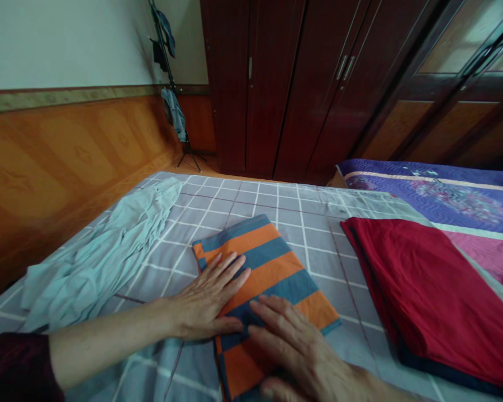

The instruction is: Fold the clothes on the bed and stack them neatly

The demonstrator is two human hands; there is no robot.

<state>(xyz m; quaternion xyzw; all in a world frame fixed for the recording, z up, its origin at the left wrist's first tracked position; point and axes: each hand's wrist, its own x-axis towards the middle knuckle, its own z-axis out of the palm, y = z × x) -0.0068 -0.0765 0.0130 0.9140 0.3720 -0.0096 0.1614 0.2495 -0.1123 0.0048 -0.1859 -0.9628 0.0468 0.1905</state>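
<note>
A folded cloth with orange and blue-grey stripes [272,273] lies at an angle on the bed in front of me. My left hand [212,298] rests flat on its left side, fingers stretched out. Over the near part of the cloth is my right hand [295,340], slightly blurred, its fingers extended and nothing held in them. Whether the right palm presses on the fabric I cannot tell. Part of the cloth's near end is hidden under the right hand and cut off by the frame's lower edge.
A crumpled pale green cloth [109,251] lies to the left. On the right sits a folded red cloth [431,285] with dark fabric beneath. The grey checked bedsheet [318,240] meets a purple floral cover [402,178]. Beyond stand a coat rack [170,72] and dark red wardrobes [272,89].
</note>
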